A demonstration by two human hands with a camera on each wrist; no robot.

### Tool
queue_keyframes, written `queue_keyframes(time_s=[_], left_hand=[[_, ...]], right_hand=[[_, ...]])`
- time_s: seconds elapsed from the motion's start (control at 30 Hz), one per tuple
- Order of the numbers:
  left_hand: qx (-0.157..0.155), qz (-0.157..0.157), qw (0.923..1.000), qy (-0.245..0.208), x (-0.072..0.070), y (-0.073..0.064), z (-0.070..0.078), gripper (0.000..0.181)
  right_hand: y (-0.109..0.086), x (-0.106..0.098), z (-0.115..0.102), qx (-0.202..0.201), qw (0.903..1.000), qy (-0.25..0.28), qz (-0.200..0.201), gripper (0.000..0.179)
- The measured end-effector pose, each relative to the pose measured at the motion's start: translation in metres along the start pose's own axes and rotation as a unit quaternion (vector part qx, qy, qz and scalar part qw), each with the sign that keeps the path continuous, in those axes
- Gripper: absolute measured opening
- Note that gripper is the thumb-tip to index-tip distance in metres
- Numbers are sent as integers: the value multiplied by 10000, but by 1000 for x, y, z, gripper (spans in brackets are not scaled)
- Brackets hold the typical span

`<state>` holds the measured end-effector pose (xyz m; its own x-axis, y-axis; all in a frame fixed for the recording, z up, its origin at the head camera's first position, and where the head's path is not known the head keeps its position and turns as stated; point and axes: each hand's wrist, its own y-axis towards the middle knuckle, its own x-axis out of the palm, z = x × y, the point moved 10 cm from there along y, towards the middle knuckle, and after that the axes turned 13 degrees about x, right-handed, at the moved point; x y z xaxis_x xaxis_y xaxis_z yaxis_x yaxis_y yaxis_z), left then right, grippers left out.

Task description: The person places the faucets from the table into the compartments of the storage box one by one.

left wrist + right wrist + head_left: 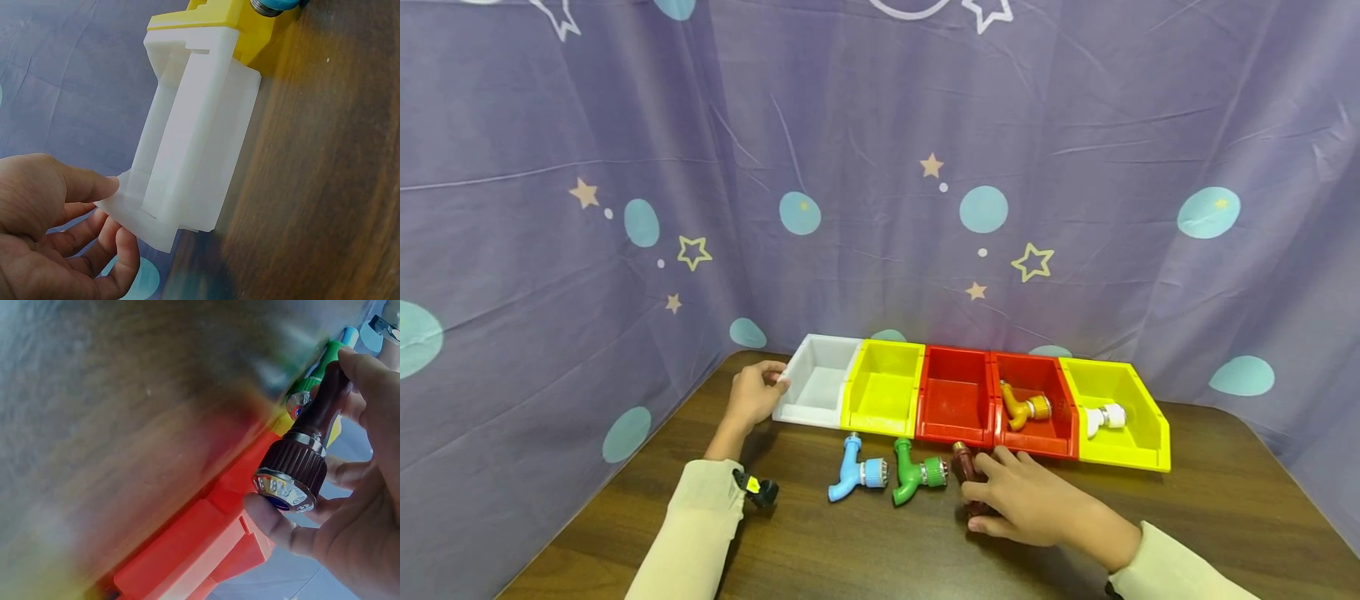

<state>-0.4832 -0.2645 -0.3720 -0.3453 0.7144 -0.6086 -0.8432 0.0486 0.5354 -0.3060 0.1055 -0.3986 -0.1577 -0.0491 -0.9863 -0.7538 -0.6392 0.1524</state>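
Observation:
At the left end of the bin row, my left hand (756, 393) pinches the rim of the white bin (194, 144), thumb on the inner side and fingers outside. My right hand (1022, 498) grips a dark brown tap (299, 456), its thumb along the narrow body and its fingers around the ribbed knob end. The palm hides much of this tap in the head view. Left of it, a green tap (908, 473) and a light blue tap (849, 471) lie on the table in front of the bins.
Beside the white bin stand a yellow bin (883, 423), a red bin (955, 433), a second red bin (1060, 446) holding an orange-yellow tap (1018, 408), and another yellow bin (1131, 454) holding a white tap (1105, 418). A patterned curtain (865, 275) hangs behind the wooden table (820, 550).

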Motion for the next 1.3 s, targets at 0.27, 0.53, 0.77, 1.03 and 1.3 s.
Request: queue_keyframes(time_s=[0.27, 0.53, 0.77, 1.03, 1.3], left_hand=[[-23, -35, 10000, 51, 0, 0, 1, 28], [-8, -24, 10000, 72, 0, -1, 0, 29], [34, -4, 10000, 79, 0, 1, -1, 28], [23, -48, 10000, 58, 1, 1, -1, 28], [6, -76, 10000, 34, 1, 1, -2, 29]], right_hand=[[6, -13, 0, -109, 9995, -118, 281, 23], [21, -29, 2, -98, 9984, -210, 511, 24], [36, -36, 5, -215, 9970, -276, 696, 28], [53, -39, 15, -40, 9964, -245, 808, 34], [72, -38, 23, 152, 9968, -55, 777, 36]])
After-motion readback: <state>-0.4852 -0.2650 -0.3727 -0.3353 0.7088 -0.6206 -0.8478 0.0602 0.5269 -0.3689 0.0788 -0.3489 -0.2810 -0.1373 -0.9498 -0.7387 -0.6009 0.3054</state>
